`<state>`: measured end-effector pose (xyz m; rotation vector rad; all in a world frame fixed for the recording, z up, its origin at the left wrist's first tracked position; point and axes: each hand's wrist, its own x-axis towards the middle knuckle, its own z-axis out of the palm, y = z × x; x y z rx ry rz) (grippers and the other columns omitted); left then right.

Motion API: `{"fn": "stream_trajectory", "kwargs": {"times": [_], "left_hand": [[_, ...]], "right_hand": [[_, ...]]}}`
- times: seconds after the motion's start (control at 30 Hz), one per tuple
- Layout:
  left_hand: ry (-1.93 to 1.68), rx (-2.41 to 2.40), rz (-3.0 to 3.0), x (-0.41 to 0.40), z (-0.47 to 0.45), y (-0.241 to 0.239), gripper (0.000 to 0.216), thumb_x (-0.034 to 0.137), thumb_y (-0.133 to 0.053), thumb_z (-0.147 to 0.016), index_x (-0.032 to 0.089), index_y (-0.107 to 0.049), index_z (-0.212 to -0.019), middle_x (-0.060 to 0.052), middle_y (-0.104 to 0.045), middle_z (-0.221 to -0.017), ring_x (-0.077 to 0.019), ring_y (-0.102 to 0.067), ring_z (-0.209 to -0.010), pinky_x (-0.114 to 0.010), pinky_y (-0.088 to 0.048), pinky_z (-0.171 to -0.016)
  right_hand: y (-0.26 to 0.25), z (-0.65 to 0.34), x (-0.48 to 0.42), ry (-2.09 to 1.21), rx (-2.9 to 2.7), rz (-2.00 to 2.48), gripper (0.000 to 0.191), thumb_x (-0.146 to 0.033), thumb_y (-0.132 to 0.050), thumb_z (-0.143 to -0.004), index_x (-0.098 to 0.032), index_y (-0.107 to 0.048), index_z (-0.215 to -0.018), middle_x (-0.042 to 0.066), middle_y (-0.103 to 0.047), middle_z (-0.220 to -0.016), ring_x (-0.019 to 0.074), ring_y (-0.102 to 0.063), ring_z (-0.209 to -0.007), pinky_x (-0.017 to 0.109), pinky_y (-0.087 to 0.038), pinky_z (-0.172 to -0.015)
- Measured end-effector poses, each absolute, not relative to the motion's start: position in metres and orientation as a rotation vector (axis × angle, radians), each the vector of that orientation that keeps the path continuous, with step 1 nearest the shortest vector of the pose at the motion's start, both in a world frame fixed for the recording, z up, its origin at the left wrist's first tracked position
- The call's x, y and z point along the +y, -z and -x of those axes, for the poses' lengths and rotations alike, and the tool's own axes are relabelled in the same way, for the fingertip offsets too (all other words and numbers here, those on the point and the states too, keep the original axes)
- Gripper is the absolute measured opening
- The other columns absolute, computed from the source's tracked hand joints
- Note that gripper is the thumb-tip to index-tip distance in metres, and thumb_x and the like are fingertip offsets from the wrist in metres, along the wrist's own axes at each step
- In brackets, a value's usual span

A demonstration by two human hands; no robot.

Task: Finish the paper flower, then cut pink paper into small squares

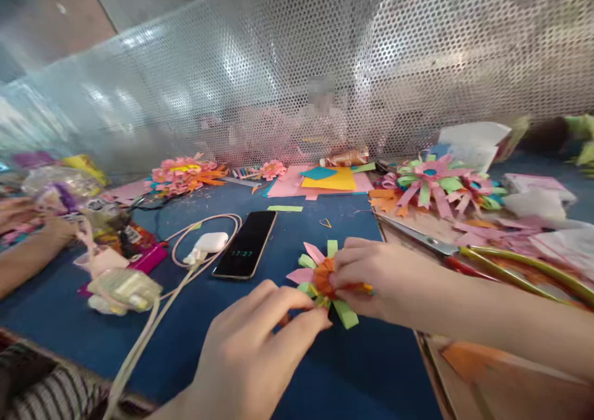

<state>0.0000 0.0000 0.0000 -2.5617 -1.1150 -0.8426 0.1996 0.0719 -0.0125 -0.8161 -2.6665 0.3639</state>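
A small paper flower (320,278) with pink and green loops and an orange centre rests on the blue table (362,370). My right hand (375,278) comes in from the right, its fingers pinched on the flower's orange centre. My left hand (255,346) reaches from below, fingertips pressed together on the flower's lower edge. Both hands grip the same flower.
A black phone (245,244) and a white charger with cable (208,244) lie left of the flower. Scissors (445,247) lie to the right. Finished paper flowers (431,185) and coloured paper sheets (329,179) sit at the back. Another person's arm (28,247) rests at far left.
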Motion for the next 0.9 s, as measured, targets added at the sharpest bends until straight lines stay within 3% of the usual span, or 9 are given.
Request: {"fn": "stream_trajectory", "kwargs": {"times": [0.9], "left_hand": [[0.713,-1.088,2.616,0.010,-0.006,-0.002,0.014,0.019,-0.052,-0.083,0.022,-0.066,-0.084,0.000,-0.066,-0.080,-0.0105,-0.059,-0.067,-0.022,-0.050,-0.064]], "right_hand": [[0.008,-0.190,0.069,-0.320,-2.646,0.916,0.008,-0.014,-0.059,-0.075,-0.017,-0.065,-0.070,0.004,-0.058,-0.064,0.0159,-0.053,-0.074,0.024,-0.041,-0.063]]}}
